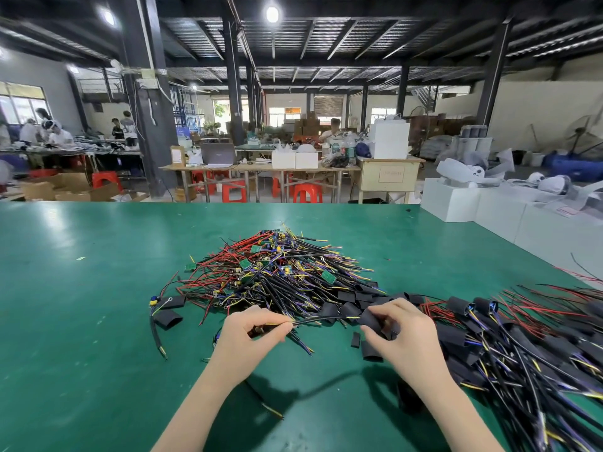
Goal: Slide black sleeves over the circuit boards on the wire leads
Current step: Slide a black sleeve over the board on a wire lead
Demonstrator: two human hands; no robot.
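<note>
Left fingers (287, 326): the left hand (253, 334) pinches a black wire lead (321, 320), with a small board part tucked in its palm.
Right fingers (372, 313): the right hand (403, 334) pinches a black sleeve (370, 322) at the lead's other end.
Near edge: both hands are raised above the worktop (81, 321), close to the near edge.
Middle: a big wire pile (280, 275) with green boards.
Right edge: a pile of sleeved leads (528, 347).
Left side: bare green worktop, with two loose sleeves (168, 319).
</note>
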